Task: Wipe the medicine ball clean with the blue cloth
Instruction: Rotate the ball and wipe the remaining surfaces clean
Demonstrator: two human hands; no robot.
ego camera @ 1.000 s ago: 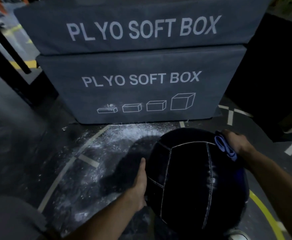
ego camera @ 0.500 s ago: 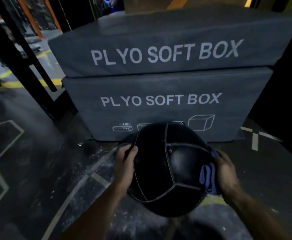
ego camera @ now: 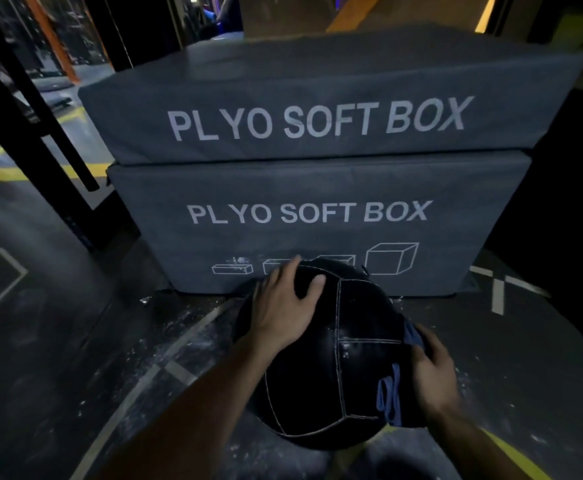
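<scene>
between the two hands sits the black medicine ball (ego camera: 321,362); the left hand (ego camera: 285,306) lies spread flat on its top, the right hand (ego camera: 433,372) presses the blue cloth (ego camera: 390,398) against its right side.

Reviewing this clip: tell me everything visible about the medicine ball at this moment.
The ball is black, with a smooth, leather-like sheen and pale stitched seams dividing it into panels. It sits low in front of the lower plyo box, above the chalk-dusted floor; whether it rests on the floor cannot be told. The left hand lies spread on its upper left. The right hand presses the blue cloth against its right side.
</scene>
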